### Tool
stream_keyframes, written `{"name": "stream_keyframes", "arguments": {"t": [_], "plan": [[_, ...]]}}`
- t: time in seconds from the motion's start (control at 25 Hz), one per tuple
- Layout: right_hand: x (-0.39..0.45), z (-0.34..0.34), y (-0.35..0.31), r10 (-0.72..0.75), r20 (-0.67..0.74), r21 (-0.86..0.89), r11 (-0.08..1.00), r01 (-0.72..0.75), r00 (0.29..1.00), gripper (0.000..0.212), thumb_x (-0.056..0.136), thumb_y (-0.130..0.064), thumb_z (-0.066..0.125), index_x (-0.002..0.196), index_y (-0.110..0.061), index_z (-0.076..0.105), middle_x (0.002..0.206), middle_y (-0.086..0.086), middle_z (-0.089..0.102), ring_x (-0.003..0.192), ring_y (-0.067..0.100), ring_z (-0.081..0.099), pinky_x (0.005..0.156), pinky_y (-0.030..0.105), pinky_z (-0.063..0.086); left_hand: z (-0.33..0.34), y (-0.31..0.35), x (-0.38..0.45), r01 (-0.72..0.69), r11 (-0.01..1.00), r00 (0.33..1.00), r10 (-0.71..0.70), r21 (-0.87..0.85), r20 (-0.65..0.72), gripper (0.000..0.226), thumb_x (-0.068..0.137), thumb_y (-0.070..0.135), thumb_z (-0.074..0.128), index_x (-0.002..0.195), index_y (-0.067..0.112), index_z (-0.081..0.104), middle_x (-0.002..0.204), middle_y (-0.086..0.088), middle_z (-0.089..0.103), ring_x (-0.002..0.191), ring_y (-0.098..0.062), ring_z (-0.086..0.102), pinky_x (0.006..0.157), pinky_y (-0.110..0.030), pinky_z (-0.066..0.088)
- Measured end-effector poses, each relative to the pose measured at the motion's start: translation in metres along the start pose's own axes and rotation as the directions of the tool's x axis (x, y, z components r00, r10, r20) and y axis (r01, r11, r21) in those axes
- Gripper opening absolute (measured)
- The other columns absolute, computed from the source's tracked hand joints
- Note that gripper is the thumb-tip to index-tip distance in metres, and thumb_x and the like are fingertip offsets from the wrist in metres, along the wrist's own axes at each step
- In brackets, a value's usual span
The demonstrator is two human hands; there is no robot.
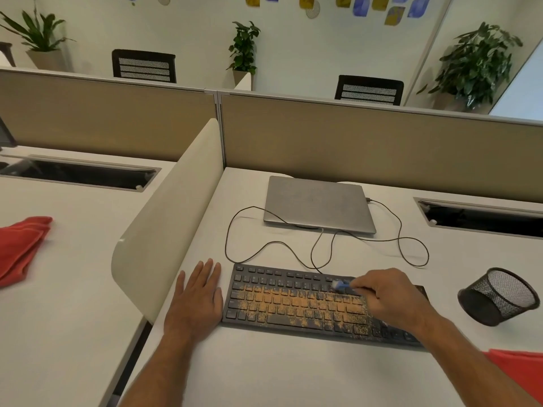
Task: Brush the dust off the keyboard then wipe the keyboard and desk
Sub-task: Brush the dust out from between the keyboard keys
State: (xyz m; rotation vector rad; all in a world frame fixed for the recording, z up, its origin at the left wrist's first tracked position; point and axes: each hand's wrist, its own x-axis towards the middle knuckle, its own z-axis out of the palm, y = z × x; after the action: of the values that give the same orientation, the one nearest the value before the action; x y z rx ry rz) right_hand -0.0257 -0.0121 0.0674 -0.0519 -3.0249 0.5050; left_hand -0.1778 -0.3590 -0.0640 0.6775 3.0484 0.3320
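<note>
Over the keyboard's far right keys, the right hand curls round a small blue brush, bristles on the keys. Orange dust covers the middle rows. The left hand lies flat on the desk beside the keyboard's left edge.

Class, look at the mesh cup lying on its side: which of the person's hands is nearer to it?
Right. The right hand, holding a blue brush over the keyboard, is just left of the mesh cup. The left hand lies flat on the desk beyond the keyboard's far end.
</note>
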Motion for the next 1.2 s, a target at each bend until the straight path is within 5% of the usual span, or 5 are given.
{"name": "stream_keyframes", "arguments": {"t": [0.44,0.68,0.88,1.0,1.2], "plan": [[0.031,0.032,-0.075,0.023,-0.155,0.385,0.922,0.040,0.988,0.017,0.089,-0.012,0.062,0.102,-0.016,0.074,0.066,-0.018,0.063,0.053,0.007,0.057,0.045,0.019,0.046,-0.004,0.000,-0.001,0.008,1.000,1.000,-0.008,-0.007,0.003,0.079,0.086,0.047,-0.006,0.160,0.023,0.009,0.167,0.006,0.003,0.154,-0.011,-0.006,0.123,-0.041,-0.011],[0.062,0.055,-0.108,-0.065,-0.164,0.297,0.948,0.112,0.984,0.020,0.091,-0.015,0.060,0.107,-0.017,0.072,0.093,-0.005,0.073,0.080,0.007,0.064,0.077,0.020,0.052,-0.005,-0.001,-0.001,0.012,1.000,1.000,-0.013,0.004,0.019,0.080,0.085,0.048,-0.008,0.160,0.023,0.006,0.168,0.006,-0.001,0.153,-0.011,-0.009,0.124,-0.042,-0.012],[0.067,0.057,-0.108,-0.156,0.035,0.124,0.981,0.150,0.987,0.023,0.090,-0.015,0.055,0.103,-0.023,0.072,0.089,-0.007,0.071,0.065,0.000,0.049,0.065,0.015,0.040,-0.003,-0.001,-0.001,0.003,1.000,1.000,-0.003,-0.002,0.019,0.079,0.086,0.048,-0.006,0.160,0.024,0.006,0.167,0.005,-0.002,0.153,-0.012,-0.009,0.124,-0.043,-0.010],[0.069,0.050,-0.107,-0.137,-0.014,0.217,0.967,0.136,0.991,0.020,0.090,-0.015,0.057,0.098,-0.019,0.074,0.081,-0.007,0.071,0.063,0.003,0.055,0.059,0.017,0.044,-0.002,-0.002,0.000,-0.003,0.999,1.000,0.003,-0.036,-0.008,0.076,0.089,0.047,-0.001,0.160,0.022,0.011,0.167,0.004,0.004,0.154,-0.013,-0.005,0.124,-0.044,-0.008],[0.075,0.058,-0.109,-0.148,0.033,0.155,0.978,0.141,0.988,0.022,0.092,-0.020,0.053,0.103,-0.023,0.072,0.087,-0.006,0.071,0.075,0.009,0.060,0.073,0.028,0.052,0.000,-0.003,0.000,-0.008,0.999,1.000,0.008,-0.034,-0.013,0.074,0.090,0.047,0.001,0.160,0.022,0.011,0.167,0.004,0.003,0.154,-0.013,-0.005,0.124,-0.045,-0.007]]}}
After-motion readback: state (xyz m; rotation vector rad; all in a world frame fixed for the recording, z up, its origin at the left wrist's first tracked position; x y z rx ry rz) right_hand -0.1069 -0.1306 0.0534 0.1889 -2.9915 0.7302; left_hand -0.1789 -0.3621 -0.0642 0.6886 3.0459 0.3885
